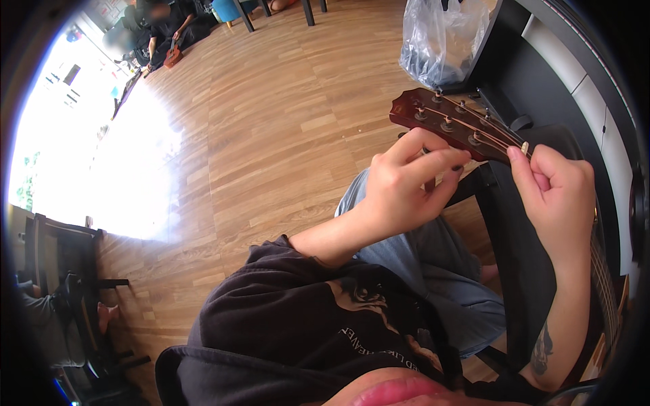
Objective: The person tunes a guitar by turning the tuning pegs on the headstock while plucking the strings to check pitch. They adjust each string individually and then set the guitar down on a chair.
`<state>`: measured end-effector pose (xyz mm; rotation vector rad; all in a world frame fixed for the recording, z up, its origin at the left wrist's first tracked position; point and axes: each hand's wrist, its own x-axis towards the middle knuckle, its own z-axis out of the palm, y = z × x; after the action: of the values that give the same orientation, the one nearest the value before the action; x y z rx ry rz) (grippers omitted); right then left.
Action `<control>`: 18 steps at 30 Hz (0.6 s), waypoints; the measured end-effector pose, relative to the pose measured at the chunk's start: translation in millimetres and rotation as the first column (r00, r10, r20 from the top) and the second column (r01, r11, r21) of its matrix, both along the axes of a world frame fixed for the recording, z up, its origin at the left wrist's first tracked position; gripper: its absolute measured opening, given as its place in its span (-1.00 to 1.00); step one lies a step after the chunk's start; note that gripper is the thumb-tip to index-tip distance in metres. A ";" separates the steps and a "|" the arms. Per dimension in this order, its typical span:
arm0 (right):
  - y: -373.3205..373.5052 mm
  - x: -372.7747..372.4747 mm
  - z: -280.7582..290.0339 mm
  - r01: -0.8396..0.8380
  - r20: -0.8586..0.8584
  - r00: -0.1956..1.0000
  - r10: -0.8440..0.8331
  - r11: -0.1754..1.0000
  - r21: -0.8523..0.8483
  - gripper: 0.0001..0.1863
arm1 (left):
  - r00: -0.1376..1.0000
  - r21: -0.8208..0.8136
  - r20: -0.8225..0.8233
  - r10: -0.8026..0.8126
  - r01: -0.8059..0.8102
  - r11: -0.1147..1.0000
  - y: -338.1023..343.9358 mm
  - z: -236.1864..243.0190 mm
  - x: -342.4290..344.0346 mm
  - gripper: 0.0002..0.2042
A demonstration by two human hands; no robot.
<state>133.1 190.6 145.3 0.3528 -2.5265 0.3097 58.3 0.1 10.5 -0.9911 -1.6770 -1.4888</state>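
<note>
The dark red-brown headstock (pixel 439 114) of a guitar points up and left, with several metal tuning posts and strings running to the pale nut (pixel 525 147). My left hand (pixel 406 179) is closed at the headstock's lower edge, thumb and finger pinched round a dark tuning peg (pixel 456 168). My right hand (pixel 555 186) is closed at the nut, thumb and fingertips pinched on a guitar string (pixel 501 135). Beyond my right wrist, the strung neck (pixel 601 284) curves down along the right side; the guitar's body is mostly hidden.
A clear plastic bag (pixel 440 47) stands on the wooden floor (pixel 271 135) beside a black cabinet (pixel 504 51). A black chair (pixel 61 271) with someone's leg is at left. Far off, a person (pixel 166 30) sits with a small orange-brown ukulele (pixel 173 55).
</note>
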 end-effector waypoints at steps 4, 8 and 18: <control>-1.6 1.9 0.8 -0.037 -0.019 0.999 0.037 0.999 0.033 -0.48 | 0.995 -0.079 -0.090 0.051 -0.058 0.995 -3.0 -1.8 -7.0 -0.73; -2.1 2.4 1.0 -0.035 -0.022 0.999 0.035 0.999 0.039 -0.49 | 0.999 -0.032 0.036 0.038 -0.036 0.999 -7.3 13.3 5.1 -0.77; -2.9 2.0 0.7 -0.042 -0.011 0.999 0.043 0.997 0.065 -0.51 | 0.995 0.029 0.081 0.059 -0.062 0.998 3.4 -0.7 1.4 -0.81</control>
<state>135.2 187.7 146.0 0.4331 -2.5241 0.2415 59.7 3.5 9.8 -0.8665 -1.7194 -1.5284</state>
